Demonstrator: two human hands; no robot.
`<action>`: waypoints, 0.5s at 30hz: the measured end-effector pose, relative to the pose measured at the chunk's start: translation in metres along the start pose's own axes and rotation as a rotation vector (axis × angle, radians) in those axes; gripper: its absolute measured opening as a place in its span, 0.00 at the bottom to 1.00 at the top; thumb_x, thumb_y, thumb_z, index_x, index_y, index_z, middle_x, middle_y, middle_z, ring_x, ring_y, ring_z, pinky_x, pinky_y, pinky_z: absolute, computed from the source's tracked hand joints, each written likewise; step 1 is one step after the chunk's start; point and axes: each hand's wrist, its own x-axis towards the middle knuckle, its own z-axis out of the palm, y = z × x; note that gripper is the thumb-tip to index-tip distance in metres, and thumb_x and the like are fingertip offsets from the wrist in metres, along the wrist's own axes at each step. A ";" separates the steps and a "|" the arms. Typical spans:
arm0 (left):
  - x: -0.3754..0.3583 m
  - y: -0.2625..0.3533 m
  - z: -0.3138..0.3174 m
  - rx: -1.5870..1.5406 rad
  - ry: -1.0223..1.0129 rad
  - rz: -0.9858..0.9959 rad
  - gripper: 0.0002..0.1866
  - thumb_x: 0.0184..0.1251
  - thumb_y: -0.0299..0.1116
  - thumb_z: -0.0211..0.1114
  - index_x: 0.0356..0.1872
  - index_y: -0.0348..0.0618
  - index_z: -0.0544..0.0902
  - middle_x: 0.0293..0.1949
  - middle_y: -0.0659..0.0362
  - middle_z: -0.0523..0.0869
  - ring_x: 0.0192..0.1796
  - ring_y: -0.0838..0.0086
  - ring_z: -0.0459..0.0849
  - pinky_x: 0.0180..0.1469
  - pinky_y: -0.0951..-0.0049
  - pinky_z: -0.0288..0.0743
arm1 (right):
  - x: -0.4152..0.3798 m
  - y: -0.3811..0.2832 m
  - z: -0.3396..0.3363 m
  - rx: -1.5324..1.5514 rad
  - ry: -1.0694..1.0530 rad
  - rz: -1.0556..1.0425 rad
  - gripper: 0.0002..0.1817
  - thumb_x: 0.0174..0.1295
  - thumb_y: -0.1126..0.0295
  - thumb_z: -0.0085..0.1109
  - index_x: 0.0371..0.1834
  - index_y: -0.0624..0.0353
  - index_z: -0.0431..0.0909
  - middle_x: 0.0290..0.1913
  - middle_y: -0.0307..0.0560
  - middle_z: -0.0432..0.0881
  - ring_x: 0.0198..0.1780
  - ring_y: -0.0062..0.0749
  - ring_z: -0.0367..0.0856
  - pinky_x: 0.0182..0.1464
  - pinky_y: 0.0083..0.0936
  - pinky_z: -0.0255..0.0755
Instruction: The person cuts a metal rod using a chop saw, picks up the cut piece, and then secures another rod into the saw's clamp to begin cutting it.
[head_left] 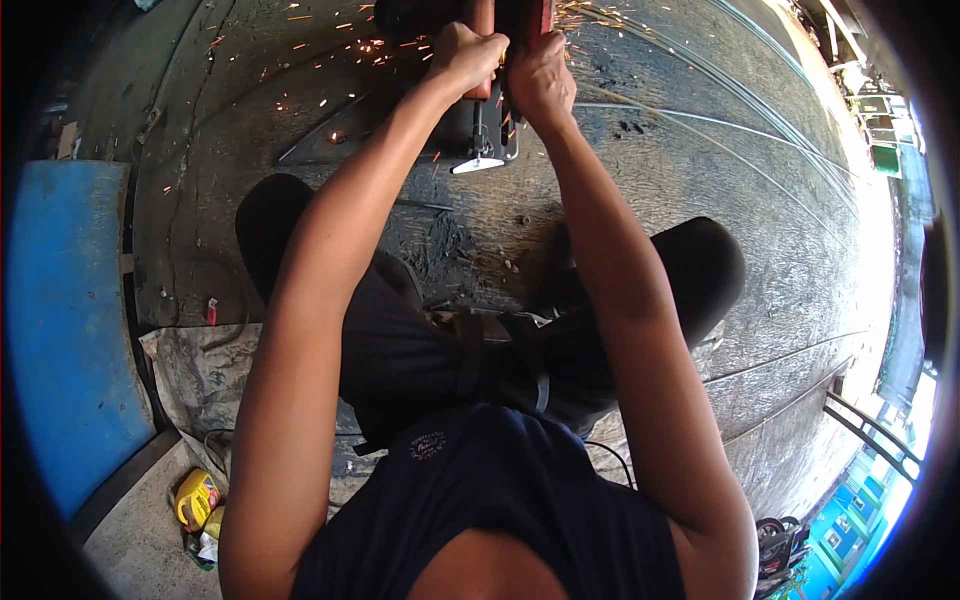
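Both arms reach forward to the top of the head view. My left hand [468, 60] is closed around a red metal piece [481, 20], at the upper middle. Just to its right, my right hand [543, 82] is closed on a second red part [537, 18], which looks like a handle. Orange sparks [370, 46] fly out on both sides of the hands. Below the hands is a dark metal base with a screw rod and a pale metal plate [478, 165]. The upper ends of the red parts are cut off by the frame's edge.
Long thin rods [700, 122] lie on the worn floor [780, 260] at the right. A blue panel [70, 320] stands at the left, with a yellow container [197, 498] below it. My bent knees are on both sides, and dark debris [440, 240] lies between them.
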 end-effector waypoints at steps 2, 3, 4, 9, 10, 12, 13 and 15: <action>0.003 -0.005 0.001 0.026 0.011 -0.002 0.17 0.53 0.41 0.63 0.15 0.36 0.83 0.14 0.56 0.82 0.19 0.72 0.84 0.24 0.70 0.78 | -0.001 0.000 0.000 0.010 0.021 -0.016 0.16 0.66 0.63 0.49 0.46 0.63 0.59 0.45 0.70 0.76 0.44 0.68 0.79 0.45 0.54 0.72; 0.005 -0.008 0.002 0.051 0.021 -0.004 0.17 0.52 0.41 0.63 0.15 0.37 0.83 0.13 0.56 0.82 0.18 0.72 0.84 0.23 0.70 0.78 | -0.001 0.001 0.000 0.010 0.022 -0.016 0.16 0.66 0.63 0.49 0.46 0.63 0.59 0.45 0.70 0.76 0.44 0.68 0.79 0.45 0.54 0.72; 0.007 -0.011 0.003 0.052 0.021 -0.004 0.17 0.52 0.41 0.63 0.15 0.37 0.83 0.13 0.56 0.82 0.18 0.72 0.84 0.23 0.70 0.78 | -0.001 0.001 0.001 0.013 0.022 -0.018 0.16 0.66 0.63 0.49 0.46 0.63 0.60 0.45 0.70 0.76 0.44 0.68 0.79 0.45 0.54 0.72; 0.000 -0.002 0.000 0.031 0.002 -0.015 0.17 0.52 0.41 0.62 0.14 0.38 0.83 0.13 0.56 0.81 0.18 0.72 0.84 0.22 0.70 0.77 | -0.001 0.004 0.003 0.023 0.024 -0.012 0.16 0.66 0.62 0.49 0.46 0.63 0.60 0.45 0.70 0.76 0.44 0.68 0.78 0.46 0.55 0.71; -0.004 0.001 0.000 0.032 0.003 -0.015 0.17 0.52 0.41 0.62 0.14 0.38 0.83 0.13 0.56 0.81 0.18 0.72 0.84 0.22 0.70 0.77 | -0.001 0.005 0.004 0.023 0.026 -0.011 0.16 0.67 0.62 0.49 0.46 0.63 0.61 0.45 0.69 0.76 0.44 0.68 0.78 0.46 0.55 0.71; -0.005 0.002 0.001 -0.034 0.006 -0.011 0.16 0.51 0.41 0.62 0.14 0.38 0.83 0.13 0.56 0.81 0.18 0.72 0.84 0.22 0.70 0.77 | -0.001 0.005 0.005 0.023 0.030 -0.012 0.16 0.67 0.62 0.49 0.46 0.63 0.61 0.45 0.69 0.77 0.44 0.68 0.78 0.46 0.55 0.71; -0.005 0.004 0.000 -0.034 0.007 -0.009 0.16 0.51 0.41 0.62 0.14 0.38 0.83 0.13 0.56 0.81 0.18 0.72 0.84 0.22 0.70 0.77 | -0.001 0.006 0.005 0.013 0.027 -0.009 0.17 0.67 0.61 0.49 0.46 0.63 0.61 0.45 0.69 0.77 0.44 0.68 0.78 0.46 0.55 0.71; -0.004 0.002 0.000 0.010 -0.008 -0.034 0.16 0.51 0.40 0.62 0.14 0.38 0.83 0.13 0.56 0.82 0.18 0.72 0.84 0.23 0.70 0.77 | -0.001 0.003 0.004 0.004 0.026 -0.005 0.17 0.67 0.61 0.49 0.47 0.63 0.61 0.45 0.69 0.77 0.44 0.68 0.78 0.46 0.55 0.71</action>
